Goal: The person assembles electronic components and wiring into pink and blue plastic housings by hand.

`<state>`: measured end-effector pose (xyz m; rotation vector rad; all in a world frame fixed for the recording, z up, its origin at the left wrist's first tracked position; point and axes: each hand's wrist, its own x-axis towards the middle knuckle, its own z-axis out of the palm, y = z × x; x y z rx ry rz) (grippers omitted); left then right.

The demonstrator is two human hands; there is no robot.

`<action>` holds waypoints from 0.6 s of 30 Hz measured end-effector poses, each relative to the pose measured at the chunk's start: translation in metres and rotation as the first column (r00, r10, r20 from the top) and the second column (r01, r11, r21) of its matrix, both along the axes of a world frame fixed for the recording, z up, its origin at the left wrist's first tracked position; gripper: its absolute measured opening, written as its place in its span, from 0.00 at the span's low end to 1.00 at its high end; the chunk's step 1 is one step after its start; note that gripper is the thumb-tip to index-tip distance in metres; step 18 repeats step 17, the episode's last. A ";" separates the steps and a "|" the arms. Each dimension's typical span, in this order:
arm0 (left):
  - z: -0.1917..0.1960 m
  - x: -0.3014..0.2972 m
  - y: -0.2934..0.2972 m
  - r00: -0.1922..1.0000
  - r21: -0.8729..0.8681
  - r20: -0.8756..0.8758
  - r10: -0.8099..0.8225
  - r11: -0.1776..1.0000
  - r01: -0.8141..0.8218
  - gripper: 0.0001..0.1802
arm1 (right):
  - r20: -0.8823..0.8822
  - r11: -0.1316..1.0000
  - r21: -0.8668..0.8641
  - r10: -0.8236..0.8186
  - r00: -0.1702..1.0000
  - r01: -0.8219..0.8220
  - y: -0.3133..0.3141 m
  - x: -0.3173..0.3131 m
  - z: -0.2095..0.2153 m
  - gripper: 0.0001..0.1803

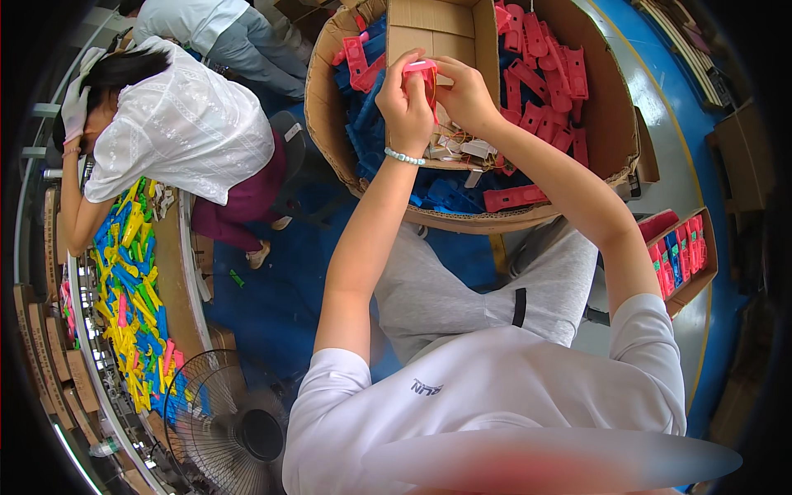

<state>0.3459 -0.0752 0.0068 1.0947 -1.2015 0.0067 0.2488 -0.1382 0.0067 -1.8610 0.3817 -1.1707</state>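
Note:
A pink plastic part (422, 69) with a white piece on top and thin wires hanging below it is held up between both hands. My left hand (404, 109) wraps its fingers and thumb round it from the left. From the other side my right hand (467, 97) pinches at its edge, the fingertips partly hidden. Both hands are over a small cardboard box (437, 41), in which small white pieces with wires (466, 148) lie loose. That box rests inside a big cardboard bin (334, 62), among pink plastic shells (540, 78) on the right and blue shells (450, 196) on the left and near side.
At right stands a carton (689, 285) of pink and blue parts. A co-worker in a white top (198, 111) bends over a bench heaped with coloured plastic pieces (136, 297); another person (198, 25) is beyond. A fan (231, 421) is at lower left.

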 end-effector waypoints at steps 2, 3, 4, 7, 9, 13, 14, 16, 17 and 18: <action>0.001 -0.002 0.001 0.999 -0.009 -0.008 0.031 0.999 -0.031 0.13 | 0.036 1.000 -0.012 0.003 0.999 -0.002 0.003 0.000 0.000 0.20; 0.001 -0.003 0.002 0.999 -0.009 -0.009 0.031 0.999 -0.031 0.13 | 0.045 0.999 0.030 0.032 0.998 -0.034 0.005 0.000 0.000 0.20; 0.001 -0.004 0.003 0.999 -0.011 -0.016 0.048 0.999 -0.048 0.13 | 0.056 0.995 0.071 0.062 0.997 -0.065 0.006 -0.001 0.001 0.19; 0.005 -0.006 0.004 0.997 -0.014 -0.053 0.050 0.999 -0.051 0.12 | 0.049 0.997 0.059 0.046 0.998 -0.049 0.008 0.003 -0.003 0.17; 0.007 -0.009 0.004 0.995 -0.012 -0.088 0.038 0.999 -0.040 0.13 | -0.087 0.999 -0.023 -0.024 0.996 0.022 -0.002 0.004 -0.005 0.16; 0.008 -0.002 -0.005 0.981 0.035 -0.167 -0.097 0.994 0.104 0.15 | -0.085 0.999 -0.020 -0.034 0.996 0.033 -0.031 0.009 -0.014 0.15; 0.010 0.000 -0.005 0.923 0.101 -0.357 -0.147 0.976 0.194 0.17 | -0.036 0.997 0.071 0.014 0.999 -0.012 -0.035 0.005 -0.008 0.15; 0.007 0.014 -0.002 0.804 0.311 -0.564 -0.188 0.854 0.417 0.27 | 0.048 0.964 0.246 0.093 0.995 -0.102 -0.048 0.001 -0.005 0.15; 0.008 0.012 -0.003 0.803 0.309 -0.564 -0.192 0.853 0.420 0.27 | 0.071 0.943 0.309 0.111 0.991 -0.128 -0.057 -0.002 -0.005 0.15; 0.008 0.012 -0.003 0.803 0.309 -0.564 -0.192 0.853 0.420 0.27 | 0.071 0.943 0.309 0.111 0.991 -0.128 -0.057 -0.002 -0.005 0.15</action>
